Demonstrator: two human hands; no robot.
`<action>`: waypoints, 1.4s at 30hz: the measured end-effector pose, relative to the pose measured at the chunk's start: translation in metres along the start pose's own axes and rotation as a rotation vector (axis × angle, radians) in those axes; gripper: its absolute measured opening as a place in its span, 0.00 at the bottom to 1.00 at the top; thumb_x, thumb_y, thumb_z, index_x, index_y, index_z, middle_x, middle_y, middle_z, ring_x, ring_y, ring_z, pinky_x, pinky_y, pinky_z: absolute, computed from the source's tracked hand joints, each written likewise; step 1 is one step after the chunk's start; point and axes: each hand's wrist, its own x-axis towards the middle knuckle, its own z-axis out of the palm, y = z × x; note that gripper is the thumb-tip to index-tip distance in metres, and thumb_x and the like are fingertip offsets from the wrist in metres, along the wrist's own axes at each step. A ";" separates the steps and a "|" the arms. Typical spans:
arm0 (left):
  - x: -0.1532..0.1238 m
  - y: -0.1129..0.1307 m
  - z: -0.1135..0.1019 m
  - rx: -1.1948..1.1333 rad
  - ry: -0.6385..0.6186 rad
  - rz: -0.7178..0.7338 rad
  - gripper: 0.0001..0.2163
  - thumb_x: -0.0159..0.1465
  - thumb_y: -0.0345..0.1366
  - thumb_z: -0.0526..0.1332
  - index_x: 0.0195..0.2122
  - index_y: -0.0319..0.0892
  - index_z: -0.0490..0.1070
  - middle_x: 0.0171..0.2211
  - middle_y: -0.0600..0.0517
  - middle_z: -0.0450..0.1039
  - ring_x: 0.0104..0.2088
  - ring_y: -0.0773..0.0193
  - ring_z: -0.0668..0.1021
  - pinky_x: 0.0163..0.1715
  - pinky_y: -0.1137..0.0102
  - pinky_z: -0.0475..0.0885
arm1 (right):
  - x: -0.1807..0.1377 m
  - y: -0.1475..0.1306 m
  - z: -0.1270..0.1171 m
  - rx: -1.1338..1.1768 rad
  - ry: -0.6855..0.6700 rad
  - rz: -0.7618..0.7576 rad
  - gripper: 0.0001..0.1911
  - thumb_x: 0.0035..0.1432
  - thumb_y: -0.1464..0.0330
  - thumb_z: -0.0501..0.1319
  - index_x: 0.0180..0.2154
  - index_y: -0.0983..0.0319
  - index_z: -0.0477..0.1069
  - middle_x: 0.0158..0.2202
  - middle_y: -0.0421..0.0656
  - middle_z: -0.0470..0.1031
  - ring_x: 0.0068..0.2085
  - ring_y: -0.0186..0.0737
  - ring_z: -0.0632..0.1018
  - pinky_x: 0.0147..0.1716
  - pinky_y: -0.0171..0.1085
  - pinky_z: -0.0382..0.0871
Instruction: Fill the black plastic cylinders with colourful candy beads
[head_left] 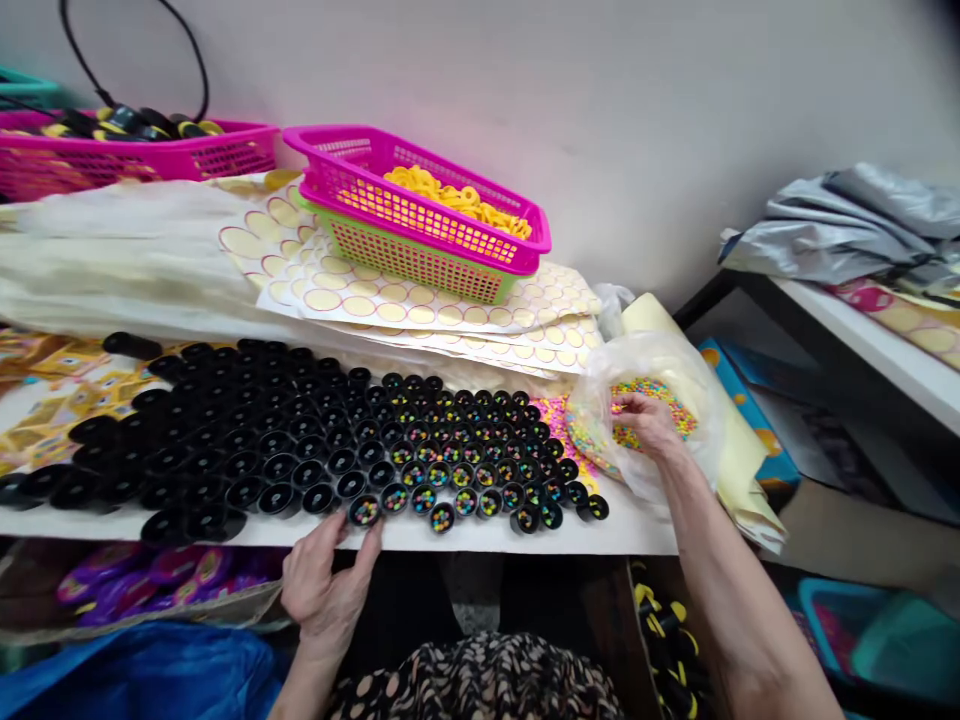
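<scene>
Many small black cups [308,472] stand close together on a white table. Those on the right hold colourful beads, while no beads show in those further left. At the front edge, my left hand [326,575] has thumb and forefinger on either side of a black cup with beads [365,511]. My right hand [646,420] is inside the mouth of a clear plastic bag [592,385], over a heap of multicoloured beads [664,390]. Its fingers are drawn together; what is in them is hidden. Pink and yellow beads [556,425] lie beside the bag.
A pink basket [450,240] of yellow rings sits in a green one on sheets of oval stickers [420,318]. Yellow packets [67,400] lie at the left. Below the table edge are purple items [172,570] and a blue bag [150,670]. A shelf [885,330] stands right.
</scene>
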 end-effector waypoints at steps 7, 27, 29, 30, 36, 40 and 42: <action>0.002 -0.002 0.003 0.006 0.021 0.008 0.20 0.49 0.38 0.70 0.42 0.40 0.72 0.30 0.49 0.76 0.28 0.64 0.75 0.33 0.70 0.67 | -0.023 -0.021 -0.004 0.263 0.093 -0.055 0.15 0.34 0.65 0.70 0.29 0.62 0.74 0.28 0.41 0.75 0.29 0.35 0.74 0.31 0.37 0.69; -0.004 0.005 -0.014 -0.101 -0.030 0.034 0.18 0.52 0.32 0.67 0.44 0.41 0.67 0.34 0.47 0.76 0.32 0.61 0.77 0.31 0.68 0.68 | -0.068 -0.169 0.233 0.030 -0.777 -0.414 0.06 0.45 0.73 0.61 0.30 0.62 0.73 0.25 0.36 0.69 0.27 0.32 0.67 0.28 0.33 0.59; -0.003 0.005 -0.014 -0.098 -0.024 0.039 0.18 0.52 0.32 0.67 0.44 0.41 0.67 0.34 0.47 0.76 0.32 0.61 0.77 0.31 0.68 0.68 | -0.068 -0.170 0.238 -0.121 -0.770 -0.568 0.07 0.47 0.74 0.59 0.31 0.62 0.73 0.27 0.38 0.70 0.31 0.33 0.68 0.32 0.34 0.60; -0.003 0.005 -0.014 -0.098 -0.019 0.042 0.19 0.51 0.32 0.67 0.44 0.40 0.67 0.34 0.47 0.76 0.32 0.61 0.77 0.31 0.68 0.68 | -0.069 -0.172 0.239 -0.208 -0.763 -0.643 0.07 0.48 0.75 0.59 0.31 0.62 0.73 0.29 0.39 0.71 0.33 0.34 0.68 0.34 0.34 0.59; -0.001 0.006 -0.015 -0.102 -0.016 0.040 0.18 0.52 0.32 0.67 0.44 0.41 0.67 0.34 0.47 0.76 0.32 0.62 0.77 0.31 0.68 0.68 | -0.084 -0.189 0.241 -0.770 -0.704 -0.969 0.09 0.55 0.73 0.53 0.28 0.61 0.71 0.31 0.43 0.70 0.36 0.39 0.65 0.35 0.37 0.56; -0.001 0.006 -0.015 -0.113 -0.003 0.044 0.19 0.52 0.32 0.67 0.44 0.41 0.67 0.34 0.47 0.76 0.32 0.62 0.77 0.31 0.68 0.68 | -0.089 -0.195 0.244 -0.919 -0.679 -1.059 0.08 0.54 0.74 0.53 0.28 0.62 0.70 0.32 0.44 0.69 0.36 0.40 0.64 0.34 0.38 0.54; -0.001 0.006 -0.015 -0.112 0.001 0.045 0.18 0.52 0.32 0.67 0.44 0.41 0.67 0.34 0.47 0.76 0.32 0.61 0.77 0.31 0.68 0.68 | -0.088 -0.195 0.244 -0.935 -0.678 -1.067 0.08 0.54 0.74 0.53 0.28 0.61 0.70 0.32 0.45 0.69 0.37 0.41 0.64 0.34 0.38 0.54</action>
